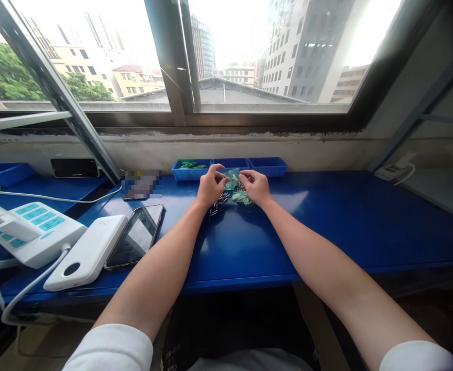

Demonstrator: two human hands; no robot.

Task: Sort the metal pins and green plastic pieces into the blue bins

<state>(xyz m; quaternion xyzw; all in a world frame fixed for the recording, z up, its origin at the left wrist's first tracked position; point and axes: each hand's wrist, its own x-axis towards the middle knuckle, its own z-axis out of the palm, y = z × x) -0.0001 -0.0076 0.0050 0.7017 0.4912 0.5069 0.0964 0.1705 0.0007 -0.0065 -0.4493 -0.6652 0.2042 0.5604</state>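
Note:
A small translucent green plastic bag [232, 178] is stretched between my two hands, above the blue table. My left hand [211, 186] pinches it from the left side, thumb and fingers together. On the right side, my right hand [256, 187] grips it with bent fingers. Under my hands lies a loose pile of dark, thin metal pieces [219, 202], perhaps screws, too small to tell. More crumpled green bags [242, 199] rest beside that pile, partly hidden by my right hand.
Three joined blue bins [268, 166] stand at the back; the left one holds green bags [191, 165]. To the left lie a phone [136, 237], a white power bank [89, 252], a power strip [36, 232] with cables and another phone [74, 168]. A window is behind.

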